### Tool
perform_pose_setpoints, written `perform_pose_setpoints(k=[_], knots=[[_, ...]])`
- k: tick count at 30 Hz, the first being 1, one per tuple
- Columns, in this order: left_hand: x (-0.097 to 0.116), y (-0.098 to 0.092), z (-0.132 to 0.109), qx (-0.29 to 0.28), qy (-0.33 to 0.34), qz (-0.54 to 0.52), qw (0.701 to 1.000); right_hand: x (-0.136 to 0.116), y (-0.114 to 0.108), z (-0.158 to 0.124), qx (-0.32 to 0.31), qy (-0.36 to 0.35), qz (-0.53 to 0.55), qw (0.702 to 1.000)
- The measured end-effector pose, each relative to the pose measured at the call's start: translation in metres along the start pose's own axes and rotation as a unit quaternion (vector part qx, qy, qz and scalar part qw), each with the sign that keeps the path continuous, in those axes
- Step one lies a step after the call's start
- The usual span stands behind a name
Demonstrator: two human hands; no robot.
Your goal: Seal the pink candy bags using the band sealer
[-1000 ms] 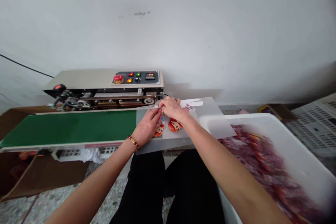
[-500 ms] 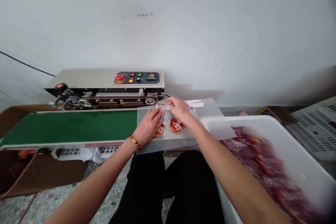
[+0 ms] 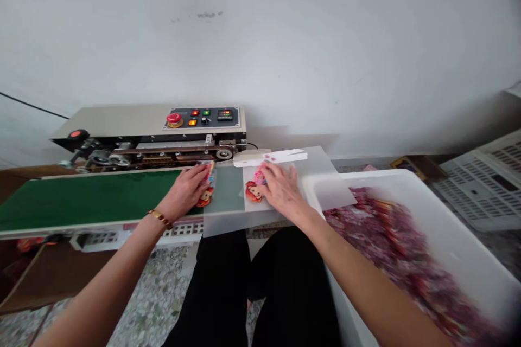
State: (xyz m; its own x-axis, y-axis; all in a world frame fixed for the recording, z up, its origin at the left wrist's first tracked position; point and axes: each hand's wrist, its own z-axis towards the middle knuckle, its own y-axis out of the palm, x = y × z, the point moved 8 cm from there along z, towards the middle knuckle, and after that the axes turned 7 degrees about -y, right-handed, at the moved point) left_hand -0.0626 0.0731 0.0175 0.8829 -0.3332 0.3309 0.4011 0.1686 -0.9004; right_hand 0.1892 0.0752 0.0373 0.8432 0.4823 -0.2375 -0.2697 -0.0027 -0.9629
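Observation:
My left hand point(image 3: 185, 191) lies over a small clear packet with a red-haired cartoon figure point(image 3: 204, 198), at the right end of the green conveyor belt point(image 3: 101, 192). Its fingers are stretched out flat on the packet and hide part of it. My right hand point(image 3: 281, 187) has its fingers spread, with thumb and fingertips touching a second cartoon-figure packet point(image 3: 254, 192). That packet lies on a translucent sheet point(image 3: 228, 200) beside the belt. White strips point(image 3: 285, 157) lie behind my right hand.
A band sealing machine point(image 3: 150, 130) with lit buttons stands behind the belt, against the wall. To the right is a white tub point(image 3: 391, 179) filled with reddish-pink packets point(image 3: 378, 238). A white slatted crate point(image 3: 484, 179) stands beyond it. Cardboard boxes point(image 3: 52, 276) sit under the belt's left side.
My left hand has slid left with its packet, from the sheet onto the belt's end. My right hand has come down from the packet's top edge onto the second packet.

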Motion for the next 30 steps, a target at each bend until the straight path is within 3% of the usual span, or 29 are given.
perform_pose_setpoints(k=[3, 5, 10, 13, 16, 25, 28, 30], knots=[[-0.005, -0.017, -0.003, 0.040, -0.020, 0.015, 0.999, -0.016, 0.007, 0.016, -0.022, -0.072, 0.047, 0.996], [0.018, -0.016, 0.002, 0.052, -0.003, 0.003, 0.999, -0.018, 0.007, 0.019, -0.030, -0.100, 0.069, 0.992], [0.107, 0.028, 0.028, 0.003, 0.066, -0.046, 0.997, 0.006, -0.006, 0.009, 0.022, -0.087, 0.121, 0.989], [0.122, 0.048, 0.037, -0.020, 0.055, -0.038, 0.998, 0.019, -0.009, 0.001, 0.035, -0.067, 0.122, 0.990], [0.109, 0.049, 0.033, -0.031, 0.054, -0.024, 0.998, 0.022, -0.006, -0.005, 0.030, -0.064, 0.117, 0.991], [0.039, 0.018, 0.016, -0.042, 0.021, -0.011, 0.999, 0.014, -0.012, -0.023, 0.075, -0.071, 0.119, 0.988], [0.010, -0.003, 0.003, -0.057, -0.007, -0.001, 0.998, 0.022, -0.030, -0.055, 0.106, -0.063, 0.103, 0.987], [-0.001, -0.018, -0.007, -0.075, -0.015, 0.027, 0.997, 0.040, -0.049, -0.092, 0.128, -0.034, 0.087, 0.987]])
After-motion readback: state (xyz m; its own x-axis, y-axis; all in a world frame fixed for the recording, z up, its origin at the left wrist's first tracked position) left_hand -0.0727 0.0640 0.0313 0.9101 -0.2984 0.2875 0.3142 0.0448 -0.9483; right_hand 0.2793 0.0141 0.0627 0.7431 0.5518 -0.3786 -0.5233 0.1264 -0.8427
